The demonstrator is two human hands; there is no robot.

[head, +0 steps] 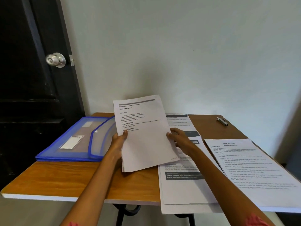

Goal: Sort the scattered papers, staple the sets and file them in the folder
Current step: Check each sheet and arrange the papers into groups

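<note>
Holding a stack of white printed paper sheets (143, 134) above the brown wooden table (65, 175), the person has one hand on each long edge. Left hand (119, 141) grips the stack's left edge, thumb on the top sheet and fingers curled beneath. Right hand (177, 137) grips the right edge, thumb on the front; its fingers are hidden behind the paper. The stack is tilted, top edge raised toward the white wall (179, 54), bottom edge just above the tabletop.

Translucent blue-edged plastic folder (78, 141) lies flat at the table's left, just beside the held stack, flap uppermost. Two further lots of printed sheets lie flat to the right: a middle pile (182, 185) overhanging the near table edge, partly under the right forearm, and a right-hand sheet set (254, 170) overlapping it. Small grey metal stapler (222, 121) sits at the far right corner, well apart from all papers. Black door with round silver knob (56, 60) stands at left behind the table.
</note>
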